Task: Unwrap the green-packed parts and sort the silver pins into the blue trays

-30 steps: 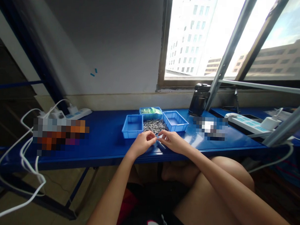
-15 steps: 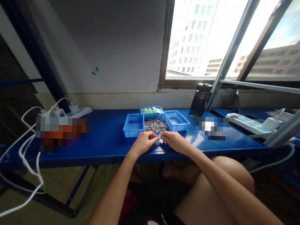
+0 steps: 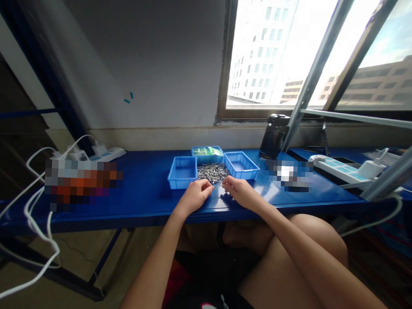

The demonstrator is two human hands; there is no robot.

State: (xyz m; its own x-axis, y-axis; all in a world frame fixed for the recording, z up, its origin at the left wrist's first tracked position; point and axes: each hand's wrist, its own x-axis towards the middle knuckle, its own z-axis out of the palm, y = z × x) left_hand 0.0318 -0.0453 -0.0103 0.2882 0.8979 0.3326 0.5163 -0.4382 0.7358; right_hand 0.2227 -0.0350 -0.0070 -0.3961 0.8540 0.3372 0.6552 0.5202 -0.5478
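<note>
My left hand point(image 3: 194, 196) and my right hand point(image 3: 239, 191) rest on the blue table point(image 3: 143, 192), fingertips close together, just in front of a pile of small metal pins point(image 3: 211, 172). Both hands have their fingers curled in a pinch. A thin metal pin seems to span the gap between the two pinches; it is too small to be sure. An empty blue tray point(image 3: 182, 171) stands left of the pile, another blue tray point(image 3: 241, 165) right of it, and a tray with green parts point(image 3: 207, 152) behind it.
A dark bottle point(image 3: 274, 135) stands by the window sill. White power strips lie at the left point(image 3: 103, 154) and right point(image 3: 342, 167), with white cables hanging off the left edge. Slanted metal bars point(image 3: 315, 72) cross the right side. My bare knees sit under the table.
Both hands have moved slightly forward toward the pin pile. The small white piece seen between the fingertips before no longer shows.
</note>
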